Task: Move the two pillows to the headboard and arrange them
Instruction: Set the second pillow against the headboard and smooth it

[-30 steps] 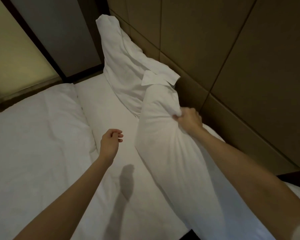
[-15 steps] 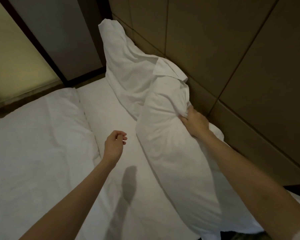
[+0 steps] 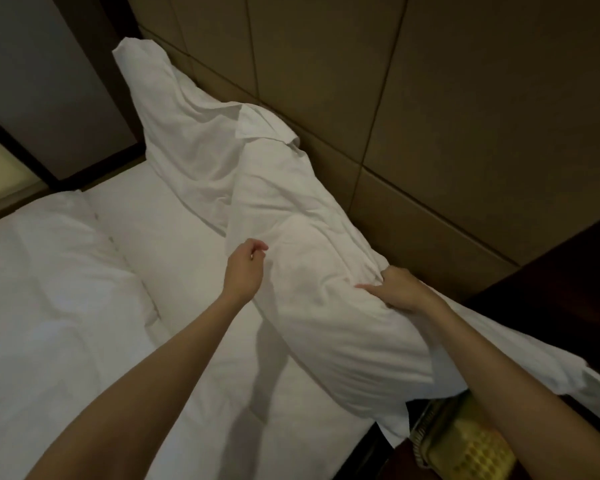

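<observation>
Two white pillows lean against the brown padded headboard. The far pillow stands tall near the corner. The near pillow lies slanted in front of it, its lower end hanging past the bed's edge. My right hand rests on the near pillow's right side, fingers pinching a fold of its cover. My left hand hovers at the pillow's left edge, fingers loosely curled and holding nothing; whether it touches the fabric I cannot tell.
A white duvet covers the bed at left, with bare white sheet between it and the pillows. A dark wooden nightstand stands at right. A yellowish patterned object sits at the bottom right beside the bed.
The near pillow has tipped back and down against the headboard. My right hand slid lower along it. My left hand moved right, up to the pillow's edge.
</observation>
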